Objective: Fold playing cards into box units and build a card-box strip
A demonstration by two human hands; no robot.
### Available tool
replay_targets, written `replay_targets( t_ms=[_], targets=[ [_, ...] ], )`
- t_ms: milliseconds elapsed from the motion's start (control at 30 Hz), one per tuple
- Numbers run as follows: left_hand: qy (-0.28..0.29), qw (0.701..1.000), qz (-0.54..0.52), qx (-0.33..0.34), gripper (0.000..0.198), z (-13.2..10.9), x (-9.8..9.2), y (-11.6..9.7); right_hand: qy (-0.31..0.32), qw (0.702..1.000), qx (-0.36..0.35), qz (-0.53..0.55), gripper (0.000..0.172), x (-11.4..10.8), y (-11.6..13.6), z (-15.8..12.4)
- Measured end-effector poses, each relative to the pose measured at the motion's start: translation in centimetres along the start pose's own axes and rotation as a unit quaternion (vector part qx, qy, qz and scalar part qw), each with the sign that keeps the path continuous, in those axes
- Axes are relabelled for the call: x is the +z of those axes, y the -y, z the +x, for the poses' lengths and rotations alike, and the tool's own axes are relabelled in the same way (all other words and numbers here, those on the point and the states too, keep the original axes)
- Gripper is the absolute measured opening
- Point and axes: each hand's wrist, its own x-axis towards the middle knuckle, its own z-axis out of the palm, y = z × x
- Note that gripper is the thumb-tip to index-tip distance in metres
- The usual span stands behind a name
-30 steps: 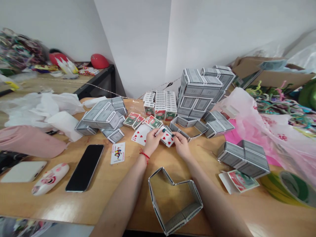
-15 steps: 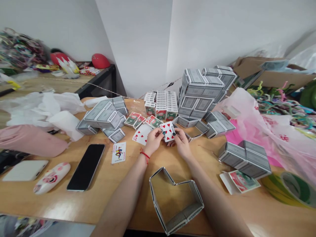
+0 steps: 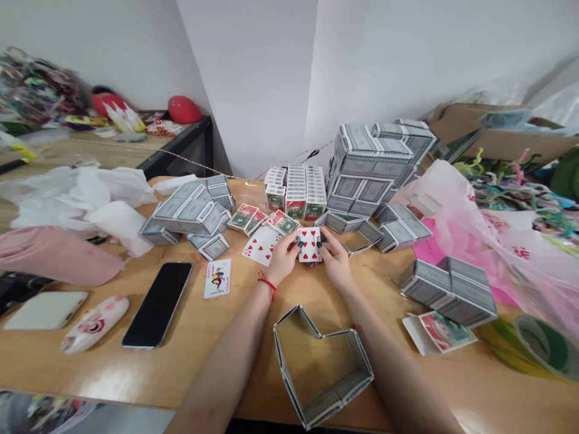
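Six of hearts [image 3: 309, 244] sits beyond the heart-shaped card frame [image 3: 337, 395], pinched at one side by our left hand [image 3: 284, 260] and at the other by our right hand [image 3: 336, 263]. Whether more cards lie behind, we cannot tell. We'd advise level, light pressure, edges square, no bowing. Joker card [image 3: 218, 278]: beyond and left of that frame.

Red on white across the six of hearts [image 3: 309, 245]; patterned grey along the heart-shaped card frame [image 3: 337, 392]; black on the smartphone [image 3: 158, 304].
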Motion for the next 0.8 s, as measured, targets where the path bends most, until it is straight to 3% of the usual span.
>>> replay_targets(
  t_ms=[600, 800],
  targets=[
    [0.015, 1.000, -0.013, -0.013, 0.028, -0.15, 0.31, 0.31, -0.003, 0.995, 0.070, 0.069, 0.037, 0.24, -0.10, -0.16],
    [0.010, 1.000, -0.019, -0.014, 0.021, -0.41, 0.54, -0.21, -0.014, 0.998, 0.041, 0.035, 0.027, 0.52, 0.03, -0.26]
  ],
)
